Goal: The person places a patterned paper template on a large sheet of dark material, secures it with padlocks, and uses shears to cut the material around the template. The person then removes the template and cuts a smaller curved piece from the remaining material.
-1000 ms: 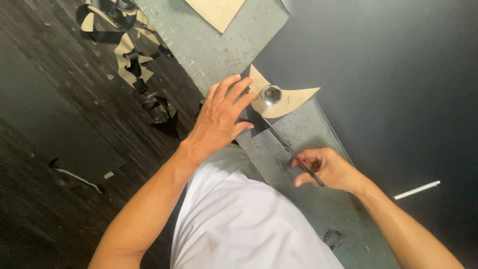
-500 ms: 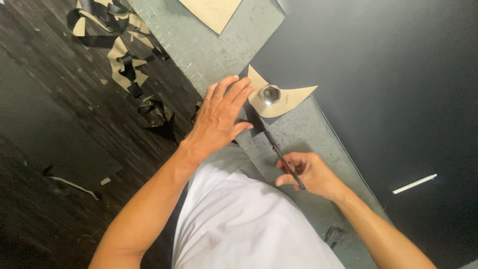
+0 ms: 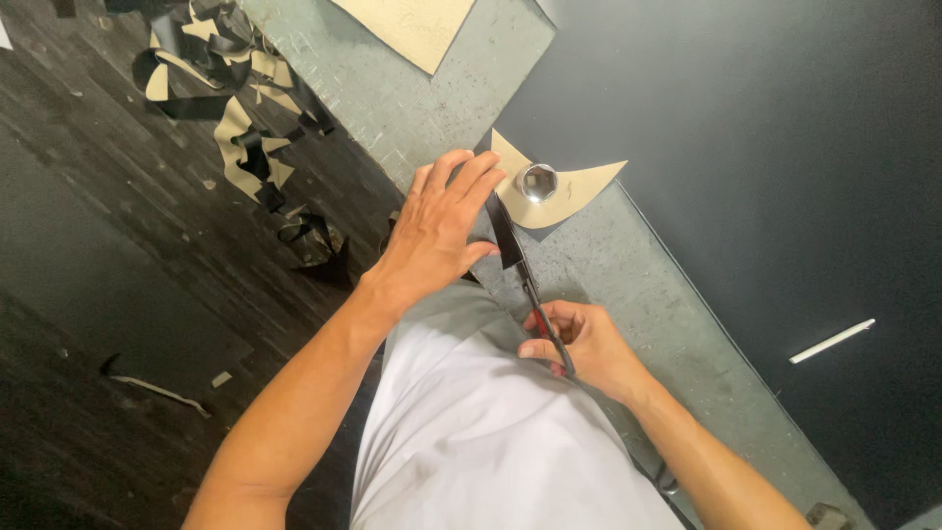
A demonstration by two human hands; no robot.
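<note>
Right hand [image 3: 589, 345] has pulled back w/ one long dark blade tool [image 3: 525, 273], fingers gripping it. Left hand [image 3: 437, 228] flat, fingers spread. One tan card piece [image 3: 569, 191], one shiny metal weight [image 3: 537, 182] on grey bench [image 3: 628, 275].

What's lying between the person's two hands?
In the head view, the dark blade runs from the right hand up past the left hand.
</note>
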